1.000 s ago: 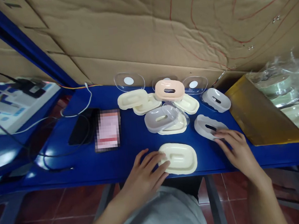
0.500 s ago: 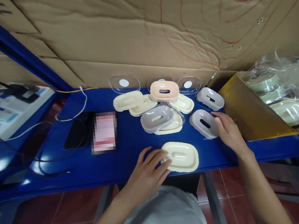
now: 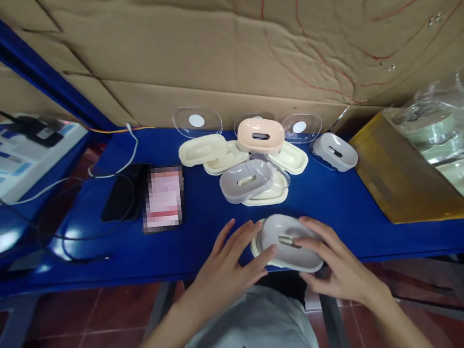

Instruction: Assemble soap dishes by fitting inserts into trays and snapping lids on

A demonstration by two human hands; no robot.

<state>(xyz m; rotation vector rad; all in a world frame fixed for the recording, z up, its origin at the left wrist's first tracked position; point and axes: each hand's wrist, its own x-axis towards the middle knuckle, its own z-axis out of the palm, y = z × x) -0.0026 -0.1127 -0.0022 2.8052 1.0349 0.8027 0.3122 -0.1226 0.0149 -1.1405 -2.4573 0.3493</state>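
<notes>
A grey soap-dish tray point(image 3: 276, 236) with a slot in its middle lies tilted over a cream soap-dish base point(image 3: 255, 248) at the table's front edge. My right hand point(image 3: 337, 262) grips the tray's right end, fingers on top and thumb below. My left hand point(image 3: 235, 260) has its fingers spread at the left side of the two pieces, fingertips at their edge. Most of the cream base is hidden under the grey tray. Behind them sits a group of loose dish parts: a peach slotted tray point(image 3: 261, 133), another grey tray point(image 3: 241, 185) and several cream bases point(image 3: 201, 148).
Clear lids point(image 3: 197, 122) with round white stickers lean along the cardboard wall point(image 3: 164, 50). A grey tray point(image 3: 335, 151) stands by an open carton point(image 3: 411, 180) of bagged green and cream parts. On the left lie a phone point(image 3: 163, 199), a black object point(image 3: 122, 197), cables and a power strip point(image 3: 52, 157).
My right hand has taken the grey tray from the right side and brought it left and nearer, over the cream base. My left hand has stayed beside the base. The view has shifted slightly.
</notes>
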